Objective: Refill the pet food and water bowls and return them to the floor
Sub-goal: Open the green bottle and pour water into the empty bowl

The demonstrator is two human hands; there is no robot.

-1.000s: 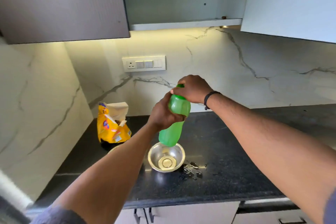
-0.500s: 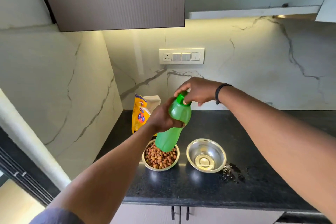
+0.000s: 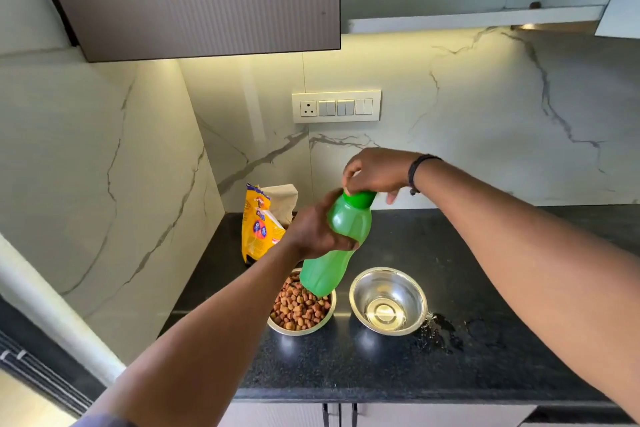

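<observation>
My left hand [image 3: 313, 230] grips a green plastic bottle [image 3: 332, 253] around its upper body and holds it above the counter. My right hand [image 3: 375, 172] comes down from above, its fingers curled round the bottle's darker green cap [image 3: 360, 198]. Below the bottle stands a steel bowl [image 3: 325, 321] filled with brown kibble. To its right a second steel bowl [image 3: 363, 288] holds a little water in its bottom.
A yellow pet food bag [image 3: 259, 229] stands open at the back left of the black counter [image 3: 398, 367]. Spilled water [image 3: 438, 334] lies right of the water bowl. Wall cabinets hang overhead; a switch panel [image 3: 336, 106] is on the marble wall.
The view has swung left, bringing the kibble bowl into sight. The bottle stays in my left hand, and my right hand remains on the cap, with more of the cap now showing.
</observation>
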